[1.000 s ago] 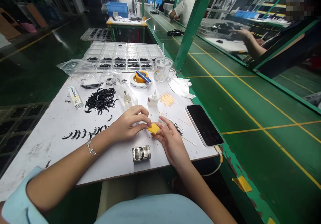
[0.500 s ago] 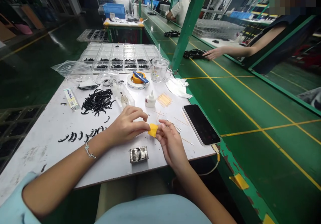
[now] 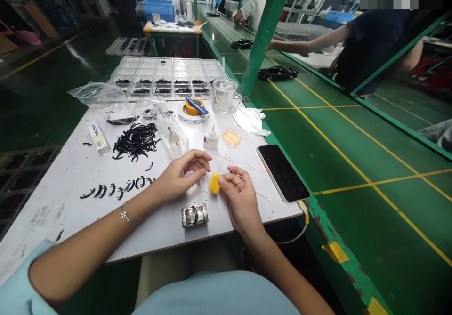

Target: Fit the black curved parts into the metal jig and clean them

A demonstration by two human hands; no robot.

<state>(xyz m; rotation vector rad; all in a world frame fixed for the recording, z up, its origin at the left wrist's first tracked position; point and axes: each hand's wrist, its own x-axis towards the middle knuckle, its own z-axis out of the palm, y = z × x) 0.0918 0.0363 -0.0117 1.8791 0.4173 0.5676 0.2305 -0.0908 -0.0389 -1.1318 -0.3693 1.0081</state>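
My right hand (image 3: 239,198) pinches a small yellow piece (image 3: 214,183) just above the white table (image 3: 70,173). My left hand (image 3: 181,173) hovers close beside it, fingers curled and apart, no longer touching the yellow piece. A small metal block (image 3: 194,214) lies on the table just in front of both hands. Left of my left wrist a row of black curved parts (image 3: 116,189) is laid out, and a pile of the same black parts (image 3: 134,140) lies further back.
A phone (image 3: 283,172) lies near the table's right edge, with toothpicks (image 3: 231,138), a glue bottle (image 3: 211,139), a tape roll (image 3: 193,109), a glass mug (image 3: 223,94) and compartment trays (image 3: 165,77) behind. A co-worker's arm (image 3: 303,46) reaches over the green conveyor (image 3: 335,131).
My left hand has let go of the yellow piece and drawn slightly back. My right hand now holds it alone, tilted up. The co-worker's arm has shifted along the conveyor.
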